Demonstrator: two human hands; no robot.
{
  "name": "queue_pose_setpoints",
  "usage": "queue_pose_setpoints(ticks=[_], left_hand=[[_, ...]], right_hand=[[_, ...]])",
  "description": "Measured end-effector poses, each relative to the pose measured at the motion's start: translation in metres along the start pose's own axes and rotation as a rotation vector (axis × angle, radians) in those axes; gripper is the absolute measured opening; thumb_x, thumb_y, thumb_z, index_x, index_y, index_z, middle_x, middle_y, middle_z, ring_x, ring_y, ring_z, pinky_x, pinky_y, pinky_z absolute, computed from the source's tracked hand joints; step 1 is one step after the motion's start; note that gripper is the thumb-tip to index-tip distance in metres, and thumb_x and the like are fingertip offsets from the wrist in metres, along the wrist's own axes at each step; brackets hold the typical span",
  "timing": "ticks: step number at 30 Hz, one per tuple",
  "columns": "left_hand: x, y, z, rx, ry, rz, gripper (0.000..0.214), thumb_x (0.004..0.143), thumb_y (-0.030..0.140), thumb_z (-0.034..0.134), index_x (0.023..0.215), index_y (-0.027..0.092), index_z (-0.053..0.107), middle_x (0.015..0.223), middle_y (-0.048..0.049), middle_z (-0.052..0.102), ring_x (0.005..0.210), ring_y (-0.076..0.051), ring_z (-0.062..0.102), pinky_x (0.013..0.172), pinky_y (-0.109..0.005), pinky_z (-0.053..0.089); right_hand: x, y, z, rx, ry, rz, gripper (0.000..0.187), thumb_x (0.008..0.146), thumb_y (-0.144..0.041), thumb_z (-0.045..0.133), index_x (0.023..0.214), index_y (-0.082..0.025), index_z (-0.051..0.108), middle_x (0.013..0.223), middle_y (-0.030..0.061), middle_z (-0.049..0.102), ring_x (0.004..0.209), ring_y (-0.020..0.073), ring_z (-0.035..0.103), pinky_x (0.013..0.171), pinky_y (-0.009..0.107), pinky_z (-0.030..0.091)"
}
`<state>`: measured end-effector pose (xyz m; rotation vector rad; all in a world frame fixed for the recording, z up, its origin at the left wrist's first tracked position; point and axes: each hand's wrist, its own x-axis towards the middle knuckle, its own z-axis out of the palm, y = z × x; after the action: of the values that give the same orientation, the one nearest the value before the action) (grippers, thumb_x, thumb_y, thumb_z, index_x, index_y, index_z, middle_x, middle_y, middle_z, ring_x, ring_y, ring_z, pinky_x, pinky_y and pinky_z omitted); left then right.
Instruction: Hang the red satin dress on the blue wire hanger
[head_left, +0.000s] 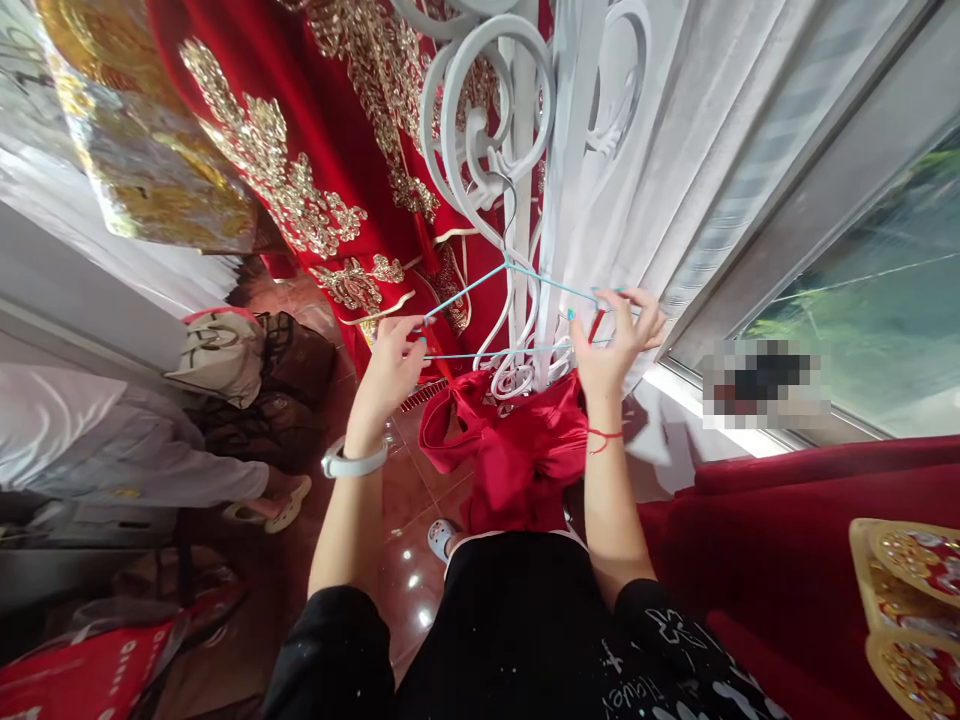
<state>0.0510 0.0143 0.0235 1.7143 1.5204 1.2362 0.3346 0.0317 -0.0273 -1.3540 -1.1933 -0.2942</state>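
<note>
Head view: the left hand [391,362] pinches one end of a light blue wire hanger [504,310], the right hand [615,340] closes on the other end. The hanger's long axis runs left to right between both grips, hook on the white scrolled rack [480,140]; the red garment [510,440] hangs just beneath

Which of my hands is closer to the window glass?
Right. The right hand holds the blue hanger end beside the window glass; the left hand holds the far end, further away.
</note>
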Motion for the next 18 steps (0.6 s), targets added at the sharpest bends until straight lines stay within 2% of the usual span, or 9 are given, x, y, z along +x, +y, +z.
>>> queue_pose_setpoints(ticks=[2, 3, 5, 7, 9, 11, 13, 15, 18], left_hand=[[-0.019, -0.010, 0.005, 0.129, 0.108, 0.134, 0.044, 0.087, 0.017, 0.056, 0.130, 0.024, 0.066, 0.140, -0.0113, 0.053, 0.090, -0.014, 0.068, 0.085, -0.034, 0.063], [-0.029, -0.019, 0.009, 0.175, 0.156, 0.157, 0.049, 0.088, 0.017, 0.057, 0.136, 0.026, 0.063, 0.142, -0.0117, 0.050, 0.092, -0.015, 0.068, 0.086, -0.035, 0.063], [-0.049, -0.043, 0.018, 0.243, 0.208, 0.098, 0.056, 0.086, 0.019, 0.063, 0.141, 0.026, 0.058, 0.137, -0.0125, 0.050, 0.089, -0.017, 0.066, 0.086, -0.038, 0.063], [-0.065, -0.073, 0.027, 0.329, 0.155, -0.013, 0.061, 0.076, 0.017, 0.072, 0.135, 0.021, 0.059, 0.127, -0.0125, 0.054, 0.088, -0.021, 0.066, 0.089, -0.044, 0.063], [-0.075, -0.103, 0.032, 0.390, 0.074, -0.072, 0.057, 0.069, 0.008, 0.069, 0.125, 0.019, 0.063, 0.113, -0.0101, 0.058, 0.092, -0.025, 0.066, 0.095, -0.049, 0.060], [-0.082, -0.125, 0.030, 0.415, 0.067, -0.110, 0.052, 0.067, 0.005, 0.062, 0.117, 0.019, 0.064, 0.100, -0.0068, 0.059, 0.093, -0.027, 0.065, 0.096, -0.048, 0.059], [-0.085, -0.136, 0.023, 0.418, 0.068, -0.143, 0.044, 0.069, 0.006, 0.059, 0.110, 0.020, 0.064, 0.089, -0.0035, 0.058, 0.088, -0.025, 0.064, 0.091, -0.044, 0.058], [-0.087, -0.139, 0.015, 0.410, 0.014, -0.158, 0.035, 0.071, 0.008, 0.058, 0.103, 0.020, 0.064, 0.084, -0.0022, 0.059, 0.082, -0.023, 0.063, 0.088, -0.040, 0.057], [-0.088, -0.135, 0.009, 0.361, -0.053, -0.182, 0.027, 0.073, 0.012, 0.054, 0.097, 0.021, 0.065, 0.086, -0.0039, 0.064, 0.082, -0.022, 0.065, 0.088, -0.039, 0.055]], right_hand=[[-0.016, -0.023, 0.015, 0.154, -0.051, -0.070, 0.021, 0.099, -0.037, 0.058, 0.102, -0.023, 0.073, 0.110, 0.0107, 0.067, 0.115, 0.0299, 0.061, 0.109, 0.052, 0.040], [-0.025, -0.036, 0.024, 0.248, -0.146, -0.113, 0.024, 0.102, -0.035, 0.053, 0.104, -0.022, 0.073, 0.106, 0.0099, 0.069, 0.110, 0.0274, 0.064, 0.107, 0.048, 0.043], [-0.042, -0.064, 0.045, 0.383, -0.414, -0.165, 0.030, 0.108, -0.034, 0.046, 0.122, -0.022, 0.069, 0.107, 0.0084, 0.073, 0.107, 0.0235, 0.068, 0.106, 0.042, 0.047], [-0.057, -0.089, 0.065, 0.383, -0.651, -0.157, 0.038, 0.111, -0.037, 0.046, 0.143, -0.023, 0.059, 0.114, 0.0068, 0.077, 0.110, 0.0221, 0.070, 0.115, 0.044, 0.041], [-0.070, -0.106, 0.080, 0.296, -0.784, -0.130, 0.039, 0.112, -0.040, 0.048, 0.146, -0.024, 0.058, 0.110, 0.0051, 0.079, 0.108, 0.0221, 0.071, 0.123, 0.049, 0.031], [-0.079, -0.116, 0.088, 0.209, -0.809, -0.104, 0.031, 0.112, -0.040, 0.050, 0.132, -0.023, 0.067, 0.102, 0.0043, 0.080, 0.101, 0.0216, 0.072, 0.125, 0.050, 0.024], [-0.083, -0.118, 0.090, 0.152, -0.774, -0.079, 0.027, 0.112, -0.037, 0.050, 0.115, -0.022, 0.072, 0.097, 0.0045, 0.079, 0.097, 0.0205, 0.071, 0.123, 0.048, 0.024], [-0.084, -0.116, 0.088, 0.121, -0.750, -0.072, 0.028, 0.113, -0.033, 0.048, 0.107, -0.022, 0.072, 0.092, 0.0037, 0.078, 0.093, 0.0193, 0.070, 0.121, 0.045, 0.023], [-0.083, -0.112, 0.083, 0.101, -0.750, -0.099, 0.030, 0.114, -0.031, 0.046, 0.104, -0.022, 0.072, 0.086, 0.0022, 0.076, 0.089, 0.0180, 0.069, 0.119, 0.043, 0.023]])
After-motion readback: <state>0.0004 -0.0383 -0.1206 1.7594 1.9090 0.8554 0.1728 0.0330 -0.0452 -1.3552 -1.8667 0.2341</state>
